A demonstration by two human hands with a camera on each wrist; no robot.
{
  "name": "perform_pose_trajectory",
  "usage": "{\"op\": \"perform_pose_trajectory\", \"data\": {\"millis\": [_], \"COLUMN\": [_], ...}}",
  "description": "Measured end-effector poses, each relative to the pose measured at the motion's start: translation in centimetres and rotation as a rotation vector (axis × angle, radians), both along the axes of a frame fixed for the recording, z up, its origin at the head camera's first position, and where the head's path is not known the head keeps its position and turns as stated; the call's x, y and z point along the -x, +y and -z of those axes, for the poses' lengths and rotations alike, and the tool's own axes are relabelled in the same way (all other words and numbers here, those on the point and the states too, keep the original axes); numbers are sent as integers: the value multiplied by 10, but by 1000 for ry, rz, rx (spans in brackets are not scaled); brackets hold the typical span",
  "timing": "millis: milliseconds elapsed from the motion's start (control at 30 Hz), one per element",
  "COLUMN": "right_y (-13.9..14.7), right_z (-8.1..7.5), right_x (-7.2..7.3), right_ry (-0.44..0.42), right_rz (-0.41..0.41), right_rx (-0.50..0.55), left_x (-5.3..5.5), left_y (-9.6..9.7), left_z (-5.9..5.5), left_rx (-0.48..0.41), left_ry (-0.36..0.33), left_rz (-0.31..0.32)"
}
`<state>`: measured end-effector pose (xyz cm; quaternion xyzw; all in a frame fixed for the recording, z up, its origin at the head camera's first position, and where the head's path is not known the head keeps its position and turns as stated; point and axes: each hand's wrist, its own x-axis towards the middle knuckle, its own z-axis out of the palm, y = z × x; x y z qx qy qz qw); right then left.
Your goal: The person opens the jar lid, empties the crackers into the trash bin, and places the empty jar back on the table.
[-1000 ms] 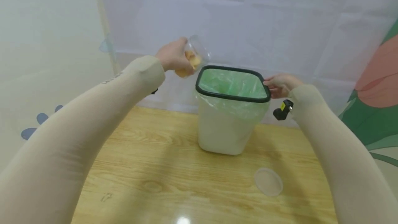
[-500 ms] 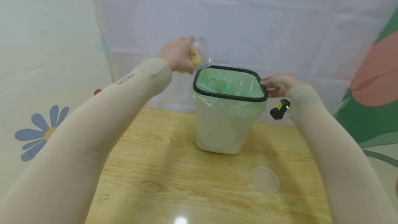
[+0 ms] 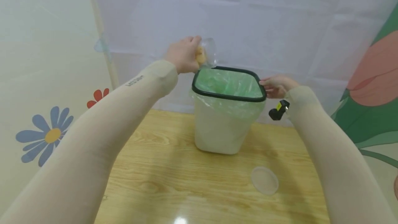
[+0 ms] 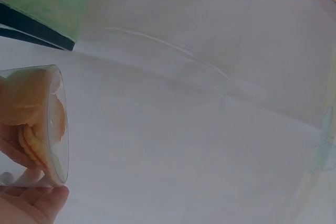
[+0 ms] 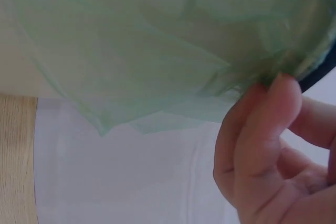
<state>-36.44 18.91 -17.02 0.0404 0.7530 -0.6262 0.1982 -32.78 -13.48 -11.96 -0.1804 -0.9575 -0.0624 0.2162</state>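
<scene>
My left hand (image 3: pixel 184 55) grips a clear plastic jar (image 3: pixel 210 52), tilted on its side with its mouth toward the bin, at the near-left corner of the rim. Rounded golden pieces of food (image 4: pixel 26 100) lie inside the jar. At the far side of the wooden table stands a white trash bin (image 3: pixel 216 127) with a black rim (image 3: pixel 228 96) and a green bag (image 3: pixel 236 83) lining it. My right hand (image 5: pixel 273 156) pinches the bin's right edge, where the bag folds over the rim. The bottom of the bin's inside is hidden.
A round translucent lid (image 3: pixel 264 180) lies on the wooden table (image 3: pixel 174 179), in front of the bin to the right. A white cloth (image 3: pixel 174 13) hangs behind the bin. Flower-patterned panels (image 3: pixel 53 136) flank the table.
My left hand has moved right with the jar, bringing it over the bin's left rim and tipping it further. The right hand stays at the rim. The view has shifted slightly.
</scene>
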Motion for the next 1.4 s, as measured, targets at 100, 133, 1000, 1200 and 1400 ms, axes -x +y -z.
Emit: {"op": "perform_pose_trajectory", "data": {"millis": [100,133,1000,1200,1400], "right_y": [2,4,10,8,7], "right_z": [0,0,-3,-2,-3], "right_x": [-1,-1,-6,-6,-6], "right_ry": [7,7,19,31,27], "right_rz": [4,4,-6,-5,-3], "right_rx": [-6,-9,-78,-93,-96], "left_x": [-1,-1,2,-1,1], "left_y": [4,6,21,23,24], "left_z": [-1,-1,0,-1,1], "left_rx": [28,45,335,387,385], "left_ry": [33,39,108,129,175], "left_rz": [11,15,62,76,95]}}
